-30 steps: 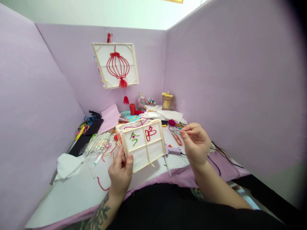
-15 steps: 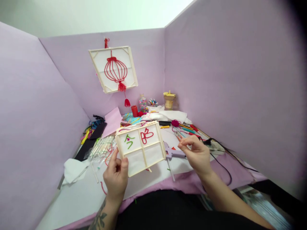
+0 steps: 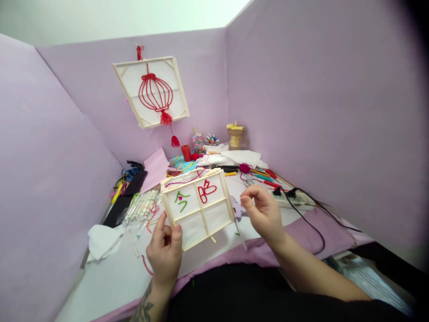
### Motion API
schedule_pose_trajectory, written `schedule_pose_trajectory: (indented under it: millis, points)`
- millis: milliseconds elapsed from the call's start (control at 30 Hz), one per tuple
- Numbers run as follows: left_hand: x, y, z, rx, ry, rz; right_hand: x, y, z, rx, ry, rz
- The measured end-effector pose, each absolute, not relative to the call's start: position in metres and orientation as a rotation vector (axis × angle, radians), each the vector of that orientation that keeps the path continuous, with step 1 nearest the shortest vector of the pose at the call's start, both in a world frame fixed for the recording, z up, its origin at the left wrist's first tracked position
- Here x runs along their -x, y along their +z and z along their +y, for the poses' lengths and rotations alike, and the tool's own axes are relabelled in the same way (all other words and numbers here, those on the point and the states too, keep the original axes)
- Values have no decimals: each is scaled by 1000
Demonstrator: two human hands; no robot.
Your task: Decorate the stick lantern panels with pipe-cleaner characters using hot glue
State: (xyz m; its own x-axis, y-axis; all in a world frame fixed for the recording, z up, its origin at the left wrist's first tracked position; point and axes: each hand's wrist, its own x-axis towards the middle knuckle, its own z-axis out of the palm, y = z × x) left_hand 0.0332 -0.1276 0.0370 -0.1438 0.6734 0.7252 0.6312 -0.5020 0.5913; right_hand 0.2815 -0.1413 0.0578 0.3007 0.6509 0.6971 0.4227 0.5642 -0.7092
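Note:
My left hand grips the lower left side of a small wooden-stick frame backed with white paper, thumb in front and fingers behind. Crossed sticks split its face into panes. A green character with a pinkish-purple dot fills the upper left pane, and a red character the upper right; the lower panes are bare. Right of the frame and apart from it, my right hand is closed in a pinch. Whatever sits between those fingertips is too small to make out. Behind, a lilac glue gun is partly hidden.
A framed red lantern picture hangs on the back wall. Pens, yarn, a red candle-like cylinder, a bead bottle and a lidded cup crowd the back. A power strip with black cables lies right. Packed sticks lie left.
My right hand has moved left, closer to the frame, still pinched. The frame stays in my left hand, slightly shifted and tilted. The camera view has turned a little.

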Motion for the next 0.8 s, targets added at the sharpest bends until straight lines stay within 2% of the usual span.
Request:
schedule_pose_trajectory:
  millis: [367, 600, 800]
  points:
    - [-33, 33, -130, -2053, 1773, 1479, -259, 66, -138, 960, 308, -1425]
    - [-35, 33, -132, -2077, 1766, 1490, -247, 73, -135, 910, -201, -1675]
    - [-35, 32, -132, -2082, 1771, 1504, -234, 59, -141, 911, -239, -1696]
